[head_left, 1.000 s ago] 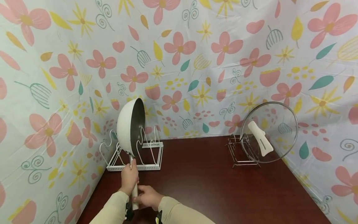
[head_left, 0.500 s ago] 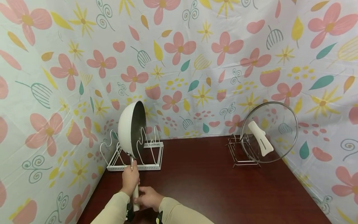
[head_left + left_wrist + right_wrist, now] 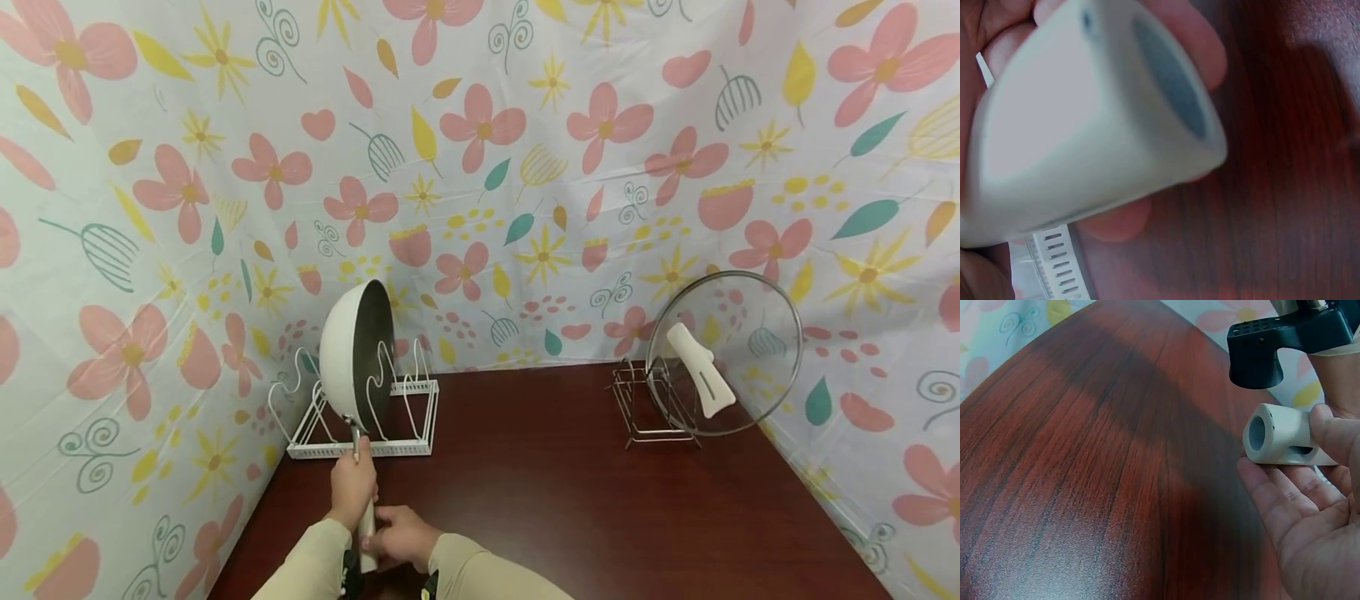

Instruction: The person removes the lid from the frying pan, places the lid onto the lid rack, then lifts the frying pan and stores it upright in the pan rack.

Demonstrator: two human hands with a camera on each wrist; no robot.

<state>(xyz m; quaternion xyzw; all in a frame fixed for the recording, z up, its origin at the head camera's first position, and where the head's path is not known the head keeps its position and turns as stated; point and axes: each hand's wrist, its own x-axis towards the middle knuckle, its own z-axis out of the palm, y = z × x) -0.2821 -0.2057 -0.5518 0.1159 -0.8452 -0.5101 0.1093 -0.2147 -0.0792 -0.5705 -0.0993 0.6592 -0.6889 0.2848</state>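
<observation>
A white frying pan [image 3: 337, 350] with deep sides and a dark inside stands on edge among the loops of a white wire rack [image 3: 397, 449], its handle pointing toward me. My left hand [image 3: 354, 490] grips the handle near the pan. Lower down, my right hand [image 3: 405, 537] holds the handle's end, thumb on top and fingers beneath in the right wrist view. Close up in the left wrist view, the pale handle [image 3: 1041, 119] shows a hollow end, with fingertips behind it. The pan hides part of the rack.
At the right, a glass lid with a white handle [image 3: 699, 371] leans in a small metal wire rack [image 3: 660, 436]. The dark red wooden table [image 3: 540, 483] spreads between the racks. Flower-patterned cloth [image 3: 510, 208] hangs behind and at both sides.
The pan has come slightly down and to the right, toward me, and both hands have shifted with it. Their hold on the handle looks the same. The lid and racks stay put.
</observation>
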